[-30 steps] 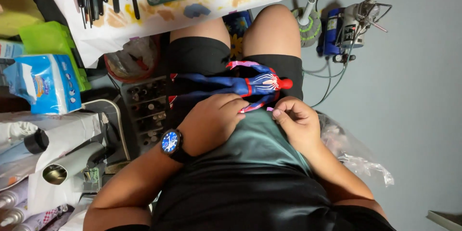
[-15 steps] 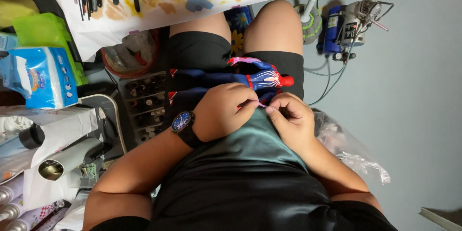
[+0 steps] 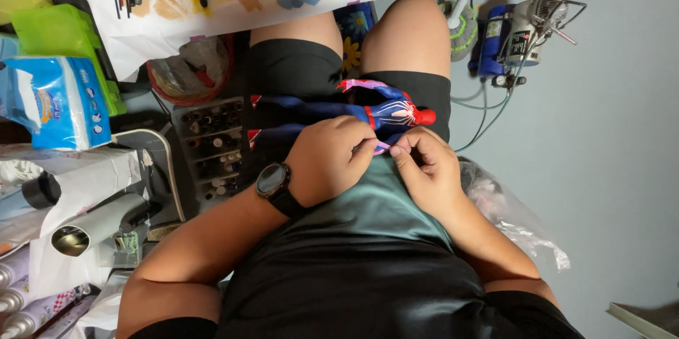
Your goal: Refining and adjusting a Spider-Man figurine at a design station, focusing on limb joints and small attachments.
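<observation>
A red and blue action figure (image 3: pixel 353 111) lies across my lap on black shorts, its red head toward the right. My left hand (image 3: pixel 329 159), with a black watch (image 3: pixel 272 180) on the wrist, rests on the figure's near side. My right hand (image 3: pixel 424 166) is close beside it. The fingertips of both hands pinch a small pink piece (image 3: pixel 382 146) at the figure's near arm. What exactly the piece is cannot be made out.
A paint-stained white sheet (image 3: pixel 212 7) with a green cutting mat and dark tools covers the table edge above. A tray of small bottles (image 3: pixel 209 144) stands left of my thigh. A tissue pack (image 3: pixel 53 102), metal cans (image 3: pixel 92 229), a blue compressor with hoses (image 3: pixel 513 38) and a clear plastic bag (image 3: pixel 509 219) lie around.
The view has shifted slightly. Both hands stay on the figure; their fingertips have come together on the small pink piece.
</observation>
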